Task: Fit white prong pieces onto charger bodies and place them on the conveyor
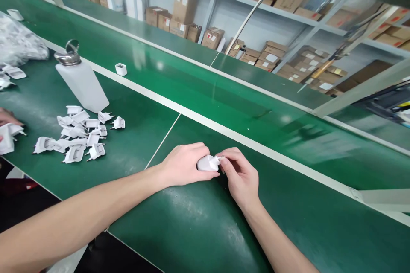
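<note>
My left hand point(186, 164) wraps round a white power adapter point(206, 163) above the green bench. The adapter lies on its side and points to the right. At its plug end, the thumb and fingers of my right hand point(241, 175) pinch together on the prongs, which they mostly hide. To the left lies a loose pile of white plug heads point(77, 130) with thin prongs, facing various ways. Behind that pile stands a white bottle point(83, 83) with a metal cap.
At the left edge, a co-worker's hand point(8, 118) is beside white adapter parts point(9, 136). A clear bag of white parts point(21, 40) lies behind. One small white housing point(121, 69) sits on the green conveyor belt's near rim. Shelves hold cardboard boxes point(184, 7).
</note>
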The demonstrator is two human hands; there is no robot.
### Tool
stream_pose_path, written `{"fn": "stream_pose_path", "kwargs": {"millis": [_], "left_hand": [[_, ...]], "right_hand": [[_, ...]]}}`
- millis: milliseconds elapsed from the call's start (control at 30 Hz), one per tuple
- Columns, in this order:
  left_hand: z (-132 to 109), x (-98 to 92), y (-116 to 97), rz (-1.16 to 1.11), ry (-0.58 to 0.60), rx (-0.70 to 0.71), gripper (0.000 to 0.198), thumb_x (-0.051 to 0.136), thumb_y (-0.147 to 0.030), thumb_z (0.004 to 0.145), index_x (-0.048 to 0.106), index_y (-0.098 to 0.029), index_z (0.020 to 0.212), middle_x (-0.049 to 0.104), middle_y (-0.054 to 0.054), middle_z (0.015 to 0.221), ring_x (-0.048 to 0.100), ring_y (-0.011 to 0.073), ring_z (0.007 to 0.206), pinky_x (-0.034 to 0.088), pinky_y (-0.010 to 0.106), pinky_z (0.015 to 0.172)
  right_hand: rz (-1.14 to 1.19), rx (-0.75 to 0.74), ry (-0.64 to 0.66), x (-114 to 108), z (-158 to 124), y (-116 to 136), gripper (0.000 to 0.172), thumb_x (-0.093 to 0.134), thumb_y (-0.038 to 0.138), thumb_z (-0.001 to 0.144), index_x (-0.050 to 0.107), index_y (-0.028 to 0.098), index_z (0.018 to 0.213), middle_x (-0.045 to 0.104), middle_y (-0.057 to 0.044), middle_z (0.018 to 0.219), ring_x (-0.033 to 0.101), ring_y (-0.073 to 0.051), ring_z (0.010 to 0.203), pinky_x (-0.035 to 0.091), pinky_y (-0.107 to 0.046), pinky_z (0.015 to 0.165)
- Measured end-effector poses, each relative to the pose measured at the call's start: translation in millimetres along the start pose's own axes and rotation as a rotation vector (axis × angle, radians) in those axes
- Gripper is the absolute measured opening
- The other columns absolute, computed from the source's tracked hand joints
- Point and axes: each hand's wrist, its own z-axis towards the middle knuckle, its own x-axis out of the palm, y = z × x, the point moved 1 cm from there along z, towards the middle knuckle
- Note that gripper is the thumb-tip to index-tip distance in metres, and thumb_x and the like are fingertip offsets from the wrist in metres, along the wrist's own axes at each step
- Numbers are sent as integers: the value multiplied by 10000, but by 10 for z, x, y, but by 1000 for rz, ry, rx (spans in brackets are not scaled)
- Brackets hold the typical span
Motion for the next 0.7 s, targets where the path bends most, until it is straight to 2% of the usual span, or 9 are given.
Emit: {"fn": "stream_pose_path", "kwargs": {"millis": [67, 200, 333, 433, 533, 600, 700], "left_hand": [[11, 3, 2, 70, -43, 45, 309, 725, -476, 875, 596, -195, 862, 577, -24, 849, 555, 139, 743, 404, 269, 634], [39, 17, -18, 231, -113, 83, 222, 672, -398, 928, 635, -181, 960, 625, 32, 962, 611, 193, 895, 491, 295, 714], [86, 45, -42, 289, -106, 46, 213, 671, -345, 926, 635, -170, 1041, 642, 68, 1068, 619, 239, 1013, 546, 333, 784], [166, 0, -39, 292, -124, 25, 290, 666, -404, 941, 618, -173, 1110, 643, 61, 1084, 628, 236, 1008, 567, 338, 795], [241, -103, -6, 255, -156, -59, 552, 739, -538, 872, 554, -169, 1239, 630, 59, 1150, 622, 241, 1039, 574, 351, 864], [268, -166, 36, 230, -170, -145, 703, 756, -593, 835, 502, -149, 1317, 599, 88, 1235, 594, 267, 1103, 550, 390, 958], [280, -222, 106, 247, -176, -223, 666, 657, -570, 924, 467, -110, 1368, 561, 126, 1292, 556, 290, 1154, 513, 426, 1018]], "right_hand": [[-4, -10, -7, -9, 7, -6, 147, 678, 404, 964, 724, 271, 1006, 632, -42, 934, 616, -207, 836, 527, -335, 716], [12, 90, 16, 20, 14, 14, 440, 710, 550, 895, 650, 259, 1219, 659, -70, 1057, 662, -233, 894, 593, -346, 737], [-73, 249, -2, 93, -21, 33, 447, 711, 577, 878, 678, 232, 1160, 729, -84, 1100, 716, -264, 946, 621, -366, 842], [-43, 325, -65, 124, 77, -37, 505, 736, 599, 847, 683, 224, 1180, 760, -84, 1098, 739, -288, 965, 637, -362, 837], [-26, 342, -35, 116, 460, -137, 564, 689, 647, 859, 669, 204, 1208, 769, -102, 1109, 758, -304, 957, 653, -398, 825], [-148, 250, -45, 61, 856, -201, 598, 574, 713, 880, 660, 193, 1163, 778, -109, 1054, 772, -295, 866, 661, -435, 796], [-325, 234, -96, -102, 1467, -342, 520, 633, 678, 794, 664, 198, 993, 783, -133, 1010, 764, -303, 830, 635, -465, 842]]}}
